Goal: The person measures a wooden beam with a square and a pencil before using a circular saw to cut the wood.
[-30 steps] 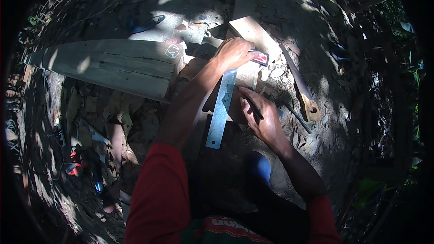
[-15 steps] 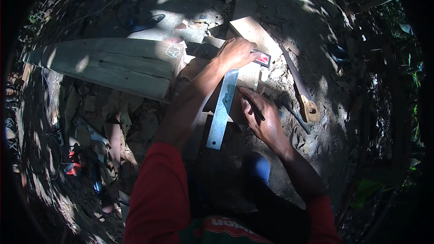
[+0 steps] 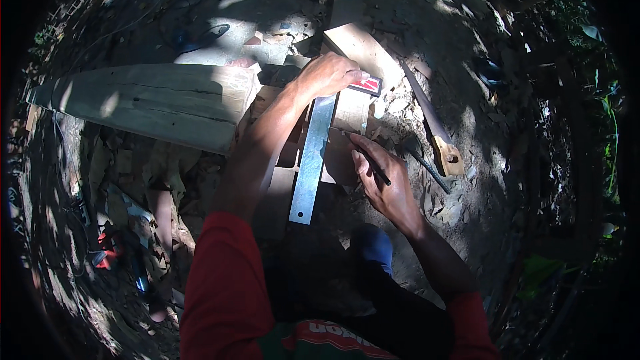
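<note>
My left hand [image 3: 330, 75] is closed on the dark and red stock of a try square [image 3: 371, 85], pressing it against a pale wooden piece [image 3: 351, 112]. The square's long metal blade [image 3: 311, 170] reaches back toward me, with a hole near its end. Right of the blade, my right hand [image 3: 387, 173] grips a dark pencil [image 3: 381, 172] between thumb and fingers. The pencil's front end points at the wood beside the blade; whether it touches cannot be made out. Part of the wood under my left hand is hidden.
A long tapering board [image 3: 160, 103] lies at the left. To the right, a handsaw [image 3: 423, 110] with a wooden handle rests on the ground beside a dark ridged rod [image 3: 432, 170]. A lighter wood block [image 3: 367, 50] sits beyond my left hand. Red and black tools [image 3: 107, 253] lie at lower left.
The whole view has shifted a little, moving the scene leftward. The gap between the blade and my right hand's fingertips has widened. Both hands keep their grips.
</note>
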`<action>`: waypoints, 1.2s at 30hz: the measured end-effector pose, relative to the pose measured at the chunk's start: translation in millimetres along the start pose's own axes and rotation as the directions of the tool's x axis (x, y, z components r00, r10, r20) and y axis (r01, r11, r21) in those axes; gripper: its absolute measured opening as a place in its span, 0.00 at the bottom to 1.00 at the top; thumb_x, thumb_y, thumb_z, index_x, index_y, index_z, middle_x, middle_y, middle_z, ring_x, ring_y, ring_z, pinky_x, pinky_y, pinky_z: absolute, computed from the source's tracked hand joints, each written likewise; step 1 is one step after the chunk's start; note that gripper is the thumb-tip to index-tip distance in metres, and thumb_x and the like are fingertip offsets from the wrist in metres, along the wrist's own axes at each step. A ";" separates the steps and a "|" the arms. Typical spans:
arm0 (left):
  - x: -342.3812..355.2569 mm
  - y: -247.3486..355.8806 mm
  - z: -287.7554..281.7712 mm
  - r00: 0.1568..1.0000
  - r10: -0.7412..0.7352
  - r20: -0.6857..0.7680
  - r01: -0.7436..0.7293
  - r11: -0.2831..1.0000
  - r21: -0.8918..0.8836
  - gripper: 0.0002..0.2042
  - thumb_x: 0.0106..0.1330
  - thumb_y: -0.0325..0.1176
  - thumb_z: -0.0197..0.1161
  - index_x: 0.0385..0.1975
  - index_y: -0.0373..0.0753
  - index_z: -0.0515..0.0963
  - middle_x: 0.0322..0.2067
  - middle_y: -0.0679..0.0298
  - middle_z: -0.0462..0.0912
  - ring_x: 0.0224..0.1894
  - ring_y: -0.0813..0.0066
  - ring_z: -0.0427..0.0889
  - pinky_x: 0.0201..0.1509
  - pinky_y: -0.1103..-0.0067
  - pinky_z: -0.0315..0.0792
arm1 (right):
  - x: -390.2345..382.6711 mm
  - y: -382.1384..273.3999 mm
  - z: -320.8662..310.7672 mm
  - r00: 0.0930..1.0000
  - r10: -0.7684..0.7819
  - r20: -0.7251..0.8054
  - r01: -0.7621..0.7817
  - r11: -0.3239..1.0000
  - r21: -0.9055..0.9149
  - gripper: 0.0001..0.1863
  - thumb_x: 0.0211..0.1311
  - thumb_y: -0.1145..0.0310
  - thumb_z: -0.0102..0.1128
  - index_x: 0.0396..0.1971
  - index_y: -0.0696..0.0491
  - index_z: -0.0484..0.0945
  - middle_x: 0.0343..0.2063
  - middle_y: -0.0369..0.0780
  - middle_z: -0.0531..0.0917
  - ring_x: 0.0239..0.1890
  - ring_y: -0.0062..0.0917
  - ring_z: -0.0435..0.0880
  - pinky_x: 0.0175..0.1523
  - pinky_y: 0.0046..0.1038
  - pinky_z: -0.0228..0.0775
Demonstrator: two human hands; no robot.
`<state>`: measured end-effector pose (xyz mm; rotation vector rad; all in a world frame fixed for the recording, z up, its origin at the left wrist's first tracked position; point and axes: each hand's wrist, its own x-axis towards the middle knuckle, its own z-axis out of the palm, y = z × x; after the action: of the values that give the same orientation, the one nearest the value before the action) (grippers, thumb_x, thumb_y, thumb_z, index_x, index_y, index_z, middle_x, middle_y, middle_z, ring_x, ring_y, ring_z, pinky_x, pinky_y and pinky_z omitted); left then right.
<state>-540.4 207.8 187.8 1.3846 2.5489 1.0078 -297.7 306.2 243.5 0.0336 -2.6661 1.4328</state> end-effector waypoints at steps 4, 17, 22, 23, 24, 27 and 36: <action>-3.6 -13.5 3.4 1.000 -0.009 0.001 0.009 1.000 -0.005 0.20 0.69 0.50 0.56 0.34 0.37 0.83 0.32 0.49 0.84 0.37 0.47 0.83 0.43 0.60 0.76 | -1.1 1.6 -0.1 1.000 -0.009 0.005 0.009 1.000 -0.020 0.18 0.71 0.69 0.53 0.56 0.62 0.74 0.45 0.49 0.84 0.49 0.26 0.84 0.53 0.27 0.74; 11.4 -8.2 4.8 0.999 -0.018 0.032 0.020 0.999 -0.043 0.19 0.67 0.51 0.58 0.35 0.40 0.86 0.31 0.49 0.85 0.36 0.50 0.85 0.43 0.62 0.76 | -3.7 -0.9 3.7 0.999 -0.015 -0.036 0.016 0.999 0.034 0.18 0.67 0.70 0.56 0.54 0.60 0.76 0.40 0.52 0.83 0.43 0.40 0.86 0.48 0.32 0.76; 16.1 -9.6 1.3 0.996 -0.034 0.086 0.035 0.999 -0.015 0.21 0.68 0.50 0.57 0.35 0.37 0.85 0.30 0.49 0.85 0.35 0.52 0.84 0.40 0.64 0.76 | -6.3 -2.7 -3.5 0.999 0.032 -0.029 -0.032 0.999 0.001 0.18 0.66 0.70 0.56 0.54 0.59 0.76 0.41 0.51 0.84 0.44 0.41 0.85 0.49 0.34 0.76; 14.9 -12.9 0.6 0.995 -0.040 0.092 0.041 0.999 -0.006 0.21 0.68 0.50 0.57 0.35 0.37 0.85 0.30 0.50 0.85 0.34 0.52 0.84 0.40 0.64 0.76 | -6.2 -3.7 -3.4 0.999 0.025 -0.028 -0.025 1.000 0.000 0.18 0.66 0.70 0.56 0.54 0.59 0.76 0.41 0.51 0.84 0.44 0.41 0.85 0.49 0.34 0.76; 13.2 -20.2 4.7 0.999 -0.008 0.050 0.009 1.000 -0.018 0.21 0.68 0.51 0.57 0.34 0.37 0.85 0.29 0.50 0.84 0.33 0.52 0.84 0.39 0.64 0.75 | -5.9 -4.9 -3.1 0.999 0.018 -0.028 -0.018 1.000 0.000 0.18 0.66 0.70 0.57 0.54 0.59 0.76 0.41 0.51 0.84 0.44 0.41 0.85 0.49 0.34 0.76; 10.7 -12.4 5.7 0.989 -0.106 0.102 0.108 0.994 -0.018 0.21 0.67 0.52 0.58 0.35 0.38 0.85 0.29 0.49 0.84 0.33 0.52 0.84 0.38 0.64 0.75 | -6.1 -2.0 -4.8 1.000 -0.001 -0.031 0.001 1.000 -0.022 0.17 0.66 0.71 0.57 0.53 0.60 0.76 0.41 0.51 0.84 0.43 0.41 0.85 0.48 0.33 0.76; 12.6 -8.6 -3.8 0.994 -0.092 0.056 0.094 0.995 -0.045 0.22 0.66 0.54 0.59 0.35 0.39 0.85 0.27 0.49 0.83 0.30 0.52 0.82 0.36 0.64 0.73 | -5.9 -6.8 -4.9 1.000 0.000 -0.031 0.000 1.000 0.000 0.17 0.66 0.71 0.57 0.52 0.60 0.76 0.39 0.51 0.84 0.42 0.41 0.85 0.47 0.33 0.76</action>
<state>-555.4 212.3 188.8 1.2511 2.5081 0.9948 -290.9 306.3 251.1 0.0117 -2.6409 1.4219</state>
